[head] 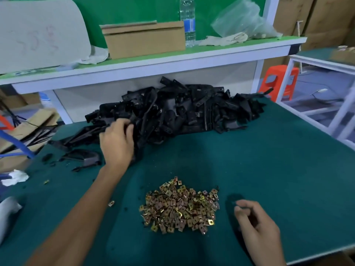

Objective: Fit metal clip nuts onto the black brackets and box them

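A big heap of black brackets (pixel 184 108) lies at the back of the green table (pixel 269 169). My left hand (pixel 117 143) reaches into the heap's left edge, its fingers curled round a black bracket there. A pile of several brass-coloured metal clip nuts (pixel 180 206) lies near the front middle. My right hand (pixel 257 225) hovers just right of the nuts, fingers loosely curled; I cannot see anything held in it. A closed cardboard box (pixel 144 39) stands on the shelf above.
A few loose black brackets (pixel 82 156) and stray nuts (pixel 111 203) lie left of my arm. A water bottle (pixel 189 22), plastic bag (pixel 244 20) and cloth gloves sit on the shelf. Cardboard boxes with black parts stand at the left; an orange stool (pixel 278 79) beyond the right edge.
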